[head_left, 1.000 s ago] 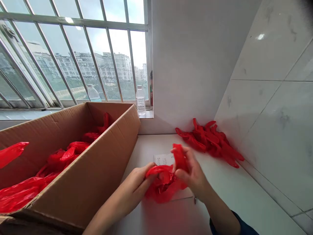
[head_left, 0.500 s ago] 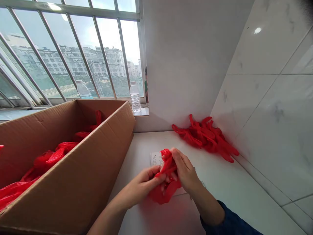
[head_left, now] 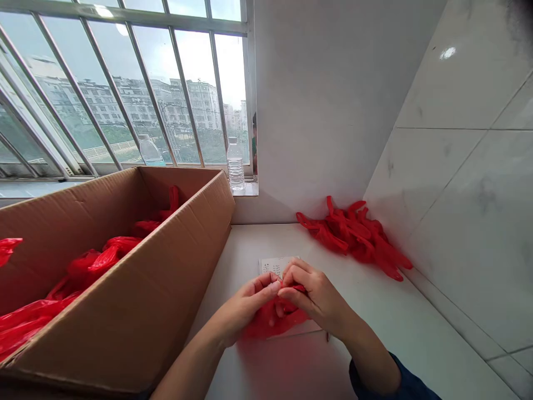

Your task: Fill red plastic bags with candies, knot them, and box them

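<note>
My left hand [head_left: 245, 308] and my right hand [head_left: 312, 294] meet over the white counter [head_left: 375, 311], both pinched on one crumpled red plastic bag [head_left: 275, 322]. Their fingertips touch at the top of the bag, and most of it bunches below and between the palms. A small printed white paper [head_left: 272, 265] lies on the counter just beyond my fingers. Against the back corner sits a pile of several twisted red bags [head_left: 353, 236].
A large open cardboard box [head_left: 137, 294] holding loose red bags [head_left: 95, 261] fills the left side. Two clear water bottles [head_left: 235, 166] stand on the sill under the barred window [head_left: 125, 83]. Tiled wall [head_left: 466, 194] bounds the counter on the right.
My hands have drawn together and squeezed the red bag into a smaller bundle; the raised end that the right hand held up has come down between the fingers.
</note>
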### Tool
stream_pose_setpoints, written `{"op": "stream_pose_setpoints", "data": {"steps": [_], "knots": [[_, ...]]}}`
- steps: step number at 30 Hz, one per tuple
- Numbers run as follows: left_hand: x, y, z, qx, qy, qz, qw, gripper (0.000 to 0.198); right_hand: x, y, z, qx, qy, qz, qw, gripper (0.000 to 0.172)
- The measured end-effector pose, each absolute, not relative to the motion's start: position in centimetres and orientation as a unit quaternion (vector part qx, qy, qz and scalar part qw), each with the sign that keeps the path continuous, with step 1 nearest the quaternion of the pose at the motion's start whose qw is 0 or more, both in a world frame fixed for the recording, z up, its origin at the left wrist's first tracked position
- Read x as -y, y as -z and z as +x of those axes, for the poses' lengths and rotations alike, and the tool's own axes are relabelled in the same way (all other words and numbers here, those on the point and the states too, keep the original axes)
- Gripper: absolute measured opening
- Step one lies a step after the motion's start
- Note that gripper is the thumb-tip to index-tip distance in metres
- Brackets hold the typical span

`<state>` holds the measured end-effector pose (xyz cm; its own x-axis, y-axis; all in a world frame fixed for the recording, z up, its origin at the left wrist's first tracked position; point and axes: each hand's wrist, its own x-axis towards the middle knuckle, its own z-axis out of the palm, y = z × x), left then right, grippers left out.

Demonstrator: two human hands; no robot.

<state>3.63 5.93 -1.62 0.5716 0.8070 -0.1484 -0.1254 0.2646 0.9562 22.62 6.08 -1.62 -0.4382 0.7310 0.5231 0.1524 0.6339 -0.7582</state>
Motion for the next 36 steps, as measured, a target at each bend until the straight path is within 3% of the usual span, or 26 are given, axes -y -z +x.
{"op": "stream_pose_setpoints", "data": {"steps": [2,5,9,13,15,18,20,22,29,33,36], "knots": [[-6.0,1.7,3.8,-0.330,-0.327,0.499,0.732,0.029,-6.0,1.7,22.7,0.761,-0.363,-0.291,0.453,0.026],[-6.1,1.9,3.6,-0.323,-0.351,0.452,0.754,0.028,-6.2,1.9,23.0,0.722,-0.428,-0.274,0.469,0.040],[-6.2,1.6,3.1,-0.291,-0.362,0.442,0.767,0.028,-6.8,2.2,23.4,0.726,-0.398,-0.244,0.506,0.023],[-6.0,1.5,3.0,-0.276,-0.319,0.511,0.749,0.030,-7.2,2.7,23.0,0.679,-0.380,-0.279,0.563,0.028],[-5.8,1.6,3.2,-0.299,-0.317,0.575,0.693,0.029,-7.0,2.8,22.5,0.682,-0.340,-0.306,0.570,0.032],[-5.6,1.8,3.6,-0.387,-0.339,0.679,0.524,0.019,-6.4,2.5,21.9,0.721,-0.268,-0.315,0.556,0.033],[-5.6,1.9,3.8,-0.459,-0.336,0.714,0.409,0.013,-6.1,2.3,21.8,0.745,-0.264,-0.300,0.534,0.033],[-5.6,1.7,3.8,-0.487,-0.341,0.715,0.369,0.009,-6.0,2.2,21.9,0.759,-0.283,-0.286,0.512,0.032],[-5.3,0.5,3.3,-0.323,-0.418,0.550,0.647,0.027,-5.9,1.6,23.3,0.789,-0.255,-0.296,0.474,0.021],[-6.9,1.7,3.1,-0.364,-0.531,0.386,0.660,0.025,-4.6,0.0,25.1,0.826,-0.208,-0.337,0.402,0.023],[-9.2,3.6,2.8,-0.391,-0.626,0.276,0.616,0.017,-3.5,-0.8,27.1,0.842,-0.249,-0.367,0.308,0.028]]}}
